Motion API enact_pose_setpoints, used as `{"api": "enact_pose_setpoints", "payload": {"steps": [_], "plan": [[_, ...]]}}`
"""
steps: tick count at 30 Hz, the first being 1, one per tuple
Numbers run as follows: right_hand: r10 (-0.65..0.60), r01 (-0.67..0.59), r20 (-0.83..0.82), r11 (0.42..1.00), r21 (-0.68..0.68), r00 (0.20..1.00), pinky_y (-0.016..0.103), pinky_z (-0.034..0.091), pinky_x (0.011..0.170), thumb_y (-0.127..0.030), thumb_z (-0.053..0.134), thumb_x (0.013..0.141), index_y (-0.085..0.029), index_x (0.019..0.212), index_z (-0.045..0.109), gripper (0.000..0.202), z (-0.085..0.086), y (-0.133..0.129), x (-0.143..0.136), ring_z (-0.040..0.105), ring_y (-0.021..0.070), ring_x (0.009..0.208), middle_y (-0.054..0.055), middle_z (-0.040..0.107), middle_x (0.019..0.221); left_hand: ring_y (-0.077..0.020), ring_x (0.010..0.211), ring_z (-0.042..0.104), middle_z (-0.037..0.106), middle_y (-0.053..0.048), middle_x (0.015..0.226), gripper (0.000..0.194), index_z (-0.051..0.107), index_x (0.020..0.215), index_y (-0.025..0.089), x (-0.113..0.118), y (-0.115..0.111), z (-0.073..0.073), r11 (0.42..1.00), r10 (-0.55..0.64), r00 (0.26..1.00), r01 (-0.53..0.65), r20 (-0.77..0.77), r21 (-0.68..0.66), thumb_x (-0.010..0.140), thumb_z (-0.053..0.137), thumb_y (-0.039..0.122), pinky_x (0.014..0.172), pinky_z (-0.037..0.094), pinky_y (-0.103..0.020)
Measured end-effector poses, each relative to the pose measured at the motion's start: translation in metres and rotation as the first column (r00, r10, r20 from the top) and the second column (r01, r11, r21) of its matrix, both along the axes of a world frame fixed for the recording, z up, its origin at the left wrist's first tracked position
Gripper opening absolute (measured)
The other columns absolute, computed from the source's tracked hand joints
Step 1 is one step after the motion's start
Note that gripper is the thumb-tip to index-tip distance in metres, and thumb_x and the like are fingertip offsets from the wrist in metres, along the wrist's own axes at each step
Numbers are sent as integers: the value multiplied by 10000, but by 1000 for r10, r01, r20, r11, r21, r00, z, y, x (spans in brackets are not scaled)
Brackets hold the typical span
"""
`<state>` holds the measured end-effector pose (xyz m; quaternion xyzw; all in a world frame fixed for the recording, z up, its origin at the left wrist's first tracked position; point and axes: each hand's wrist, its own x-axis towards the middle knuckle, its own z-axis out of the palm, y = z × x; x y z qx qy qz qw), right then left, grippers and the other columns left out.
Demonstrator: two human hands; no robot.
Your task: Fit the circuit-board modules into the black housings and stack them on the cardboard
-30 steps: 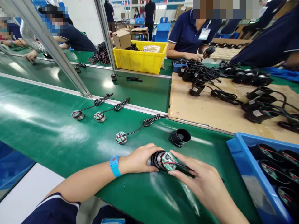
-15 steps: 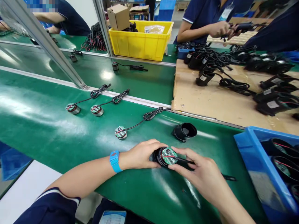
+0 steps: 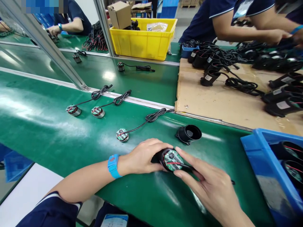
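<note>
1. Green-topped motor unit (image 3: 173, 160) sits at the mouth of a black cylindrical housing (image 3: 157, 157), between the two hands and over the green worktop (image 3: 132, 189); how deep it goes, I cannot tell.
2. Left hand (image 3: 143, 158) is curled around the housing, thumb below and fingers above, a blue wristband (image 3: 114, 166) on its wrist.
3. Right hand (image 3: 209, 179) grips the motor unit narrowly, thumb and fingertips at opposite edges of the round circuit board (image 3: 170, 155).
4. Red wire (image 3: 175, 163) crosses that board, and a black cable (image 3: 187, 167) runs from it under the right hand.
5. Just beyond the hands, an empty black housing (image 3: 189, 134) rests with its open end showing.
6. Farther left lie three wired motors: one nearest the hands (image 3: 122, 135), two more close together (image 3: 98, 112) (image 3: 73, 110), each with a bundled black cord.
7. On the right, a blue bin (image 3: 258, 170) holds filled housings (image 3: 293, 171).
8. Behind it, cardboard (image 3: 208, 101) carries more corded black housings (image 3: 210, 78).
</note>
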<state>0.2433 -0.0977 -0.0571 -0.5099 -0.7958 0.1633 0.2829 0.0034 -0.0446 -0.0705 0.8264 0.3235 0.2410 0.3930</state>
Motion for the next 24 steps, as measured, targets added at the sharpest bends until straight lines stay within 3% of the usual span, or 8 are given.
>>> {"api": "enact_pose_setpoints", "payload": {"steps": [3,8,11,15,18,20,22,24], "plan": [[-2,4,67,999,-37,998,268,575,604,-551,505,1006,-299,1366,647,462,-3,2,-4,700,155,614,39,793,981,-300,1161,645,698,-119,1236,621,576,1349,205,-3,3,-4,999,-9,996,13,-90,44,831,781,479,1079,443,-458],[25,-28,115,999,21,993,262,571,615,-491,493,1025,-272,1413,605,459,-3,1,-9,719,162,650,51,790,959,-338,1390,506,683,-121,1318,638,557,1366,223,-7,0,-10,983,50,990,-25,-134,182,837,759,515,1251,136,-595],[61,-45,176,994,-95,982,267,580,620,-467,465,1038,-321,1478,523,467,-4,2,-7,733,170,701,27,787,988,-353,1378,519,687,-146,1312,738,572,1334,193,-6,0,-14,984,43,983,-11,-176,176,763,807,596,1249,104,-624],[94,-84,116,993,-87,989,352,610,816,-558,611,942,-289,1576,347,738,-8,6,8,725,226,955,64,744,1109,-334,1399,503,721,-98,1256,604,582,1309,212,-5,-2,-10,959,117,987,-83,-112,270,822,756,524,1262,5,-592],[82,-77,108,996,-49,991,410,585,932,-535,613,941,-291,1392,545,518,-8,11,23,694,262,1107,75,719,1196,-324,1415,492,753,-66,1173,518,579,1323,235,-6,-9,3,883,231,973,-199,-23,426,853,681,428,1264,-40,-561],[88,-76,95,990,-119,992,338,614,788,-481,510,1005,-301,1138,646,262,-6,14,31,744,220,922,36,757,1040,-328,1403,508,762,-68,1145,508,581,1335,239,-7,-14,10,818,302,953,-274,27,505,860,654,403,1264,-29,-555],[54,-44,46,981,-191,997,263,578,578,-455,415,1043,-300,1043,621,258,-3,14,35,716,174,644,-4,743,818,-334,1393,518,764,-75,1138,507,588,1334,234,-6,-16,10,778,353,934,-328,58,536,860,649,403,1264,-13,-559],[-2,5,15,977,-214,1000,247,532,486,-467,384,1048,-297,1078,586,266,0,13,37,669,165,530,-16,714,733,-336,1387,523,763,-83,1135,521,597,1319,225,-5,-13,4,804,367,929,-338,38,489,850,670,440,1265,14,-564]]}}
